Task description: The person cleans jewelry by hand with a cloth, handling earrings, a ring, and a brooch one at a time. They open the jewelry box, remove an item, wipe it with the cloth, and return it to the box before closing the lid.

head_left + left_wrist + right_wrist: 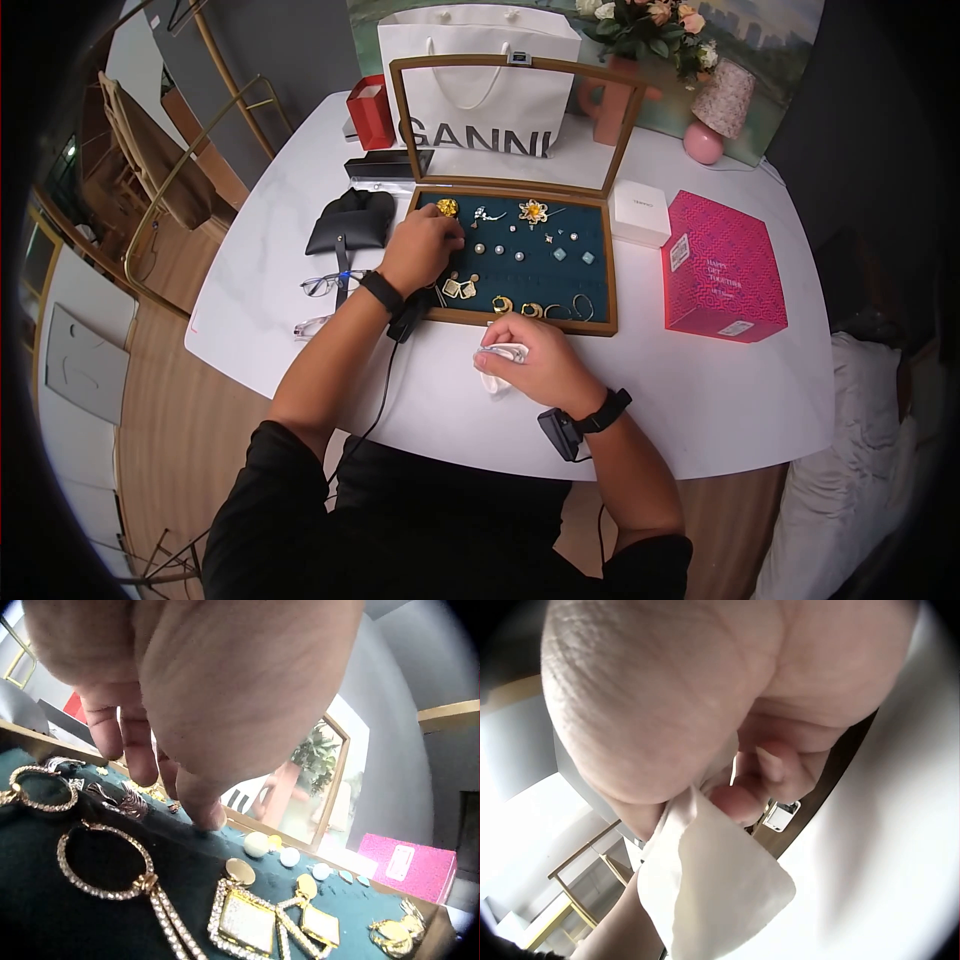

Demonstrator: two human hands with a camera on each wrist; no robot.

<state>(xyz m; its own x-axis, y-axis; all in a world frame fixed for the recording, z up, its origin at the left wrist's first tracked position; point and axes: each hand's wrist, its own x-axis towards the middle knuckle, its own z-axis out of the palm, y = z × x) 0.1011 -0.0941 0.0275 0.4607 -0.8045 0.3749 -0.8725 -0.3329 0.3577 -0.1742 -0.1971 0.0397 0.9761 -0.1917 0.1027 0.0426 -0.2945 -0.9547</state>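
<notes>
A wooden jewelry box [613,270] with a dark green lining stands with its glass lid [622,130] raised. My left hand [425,245] reaches over its left side, fingertips down at the lining near a gold flower brooch [447,208]. In the left wrist view the thumb [204,811] and fingers point downward, apart from each other. Close by lie square rhinestone earrings [247,921], a rhinestone hoop earring [105,859] and pearl studs [256,844]. In front of the box my right hand [545,365] grips a crumpled white cloth [724,889], whose rounded corner hangs below the fingers.
To the left lie a black pouch [350,222] and eyeglasses [320,286]. A white paper bag [480,90] and red box [371,112] stand behind. On the right are a white box [640,212], a pink box [725,265] and a pink lamp [705,145]. Cables trail from both wrists.
</notes>
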